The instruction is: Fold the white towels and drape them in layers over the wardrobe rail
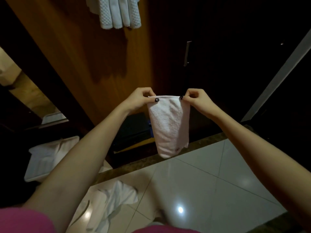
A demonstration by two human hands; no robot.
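White folded towel (pixel 170 125) hangs in front of you at wardrobe level, over the floor tiles (pixel 210 174). Your left hand (pixel 143 99) & right hand (pixel 196 98) each pinch a top corner, thumb vs fingers. Hung towels (pixel 120 12) sit up top; loose towel (pixel 109 204) lies crumpled on the tiles btw your arms.

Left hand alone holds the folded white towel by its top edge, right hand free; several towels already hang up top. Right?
Not quite: the right hand is not free. The head view shows it and the left hand each pinching a top corner of the folded white towel. The hung towels up top are there, as said.
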